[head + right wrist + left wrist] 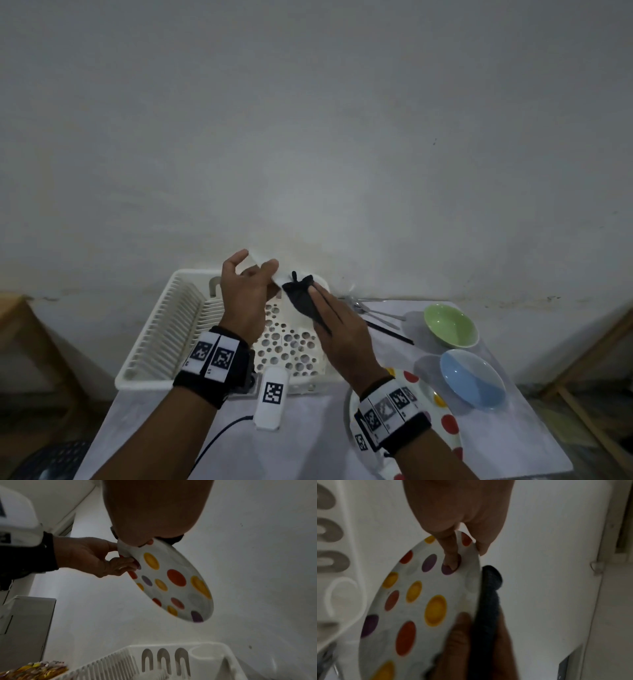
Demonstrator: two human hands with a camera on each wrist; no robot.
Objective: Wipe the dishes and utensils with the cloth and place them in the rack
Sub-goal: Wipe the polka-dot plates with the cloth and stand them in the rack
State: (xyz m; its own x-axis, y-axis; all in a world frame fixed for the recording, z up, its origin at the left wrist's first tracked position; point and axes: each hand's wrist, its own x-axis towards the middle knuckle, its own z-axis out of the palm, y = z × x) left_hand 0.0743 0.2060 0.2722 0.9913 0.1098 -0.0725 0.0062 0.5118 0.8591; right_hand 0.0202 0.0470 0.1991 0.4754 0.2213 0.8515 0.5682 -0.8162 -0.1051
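A white plate with red, yellow and purple dots (pixel 419 601) is held tilted on edge above the white dish rack (pixel 154 342). In the head view only its plain white back (pixel 291 322) shows. My left hand (pixel 255 270) pinches the plate's upper rim between thumb and fingers (pixel 452 555). My right hand (pixel 322 301) holds the dark cloth (pixel 301 294) against the plate's back with straight fingers, its thumb (pixel 460 631) on the dotted face. From the right wrist the plate (pixel 171 582) hangs over the rack's slots (pixel 163 660), and the cloth (pixel 173 538) peeks out behind my palm.
A second dotted plate (pixel 448 425) lies on the table under my right wrist. A blue bowl (pixel 472 378) and a green bowl (pixel 450 325) sit to the right, with spoons and dark chopsticks (pixel 373 313) behind them. Wooden frames (pixel 582 370) flank the table.
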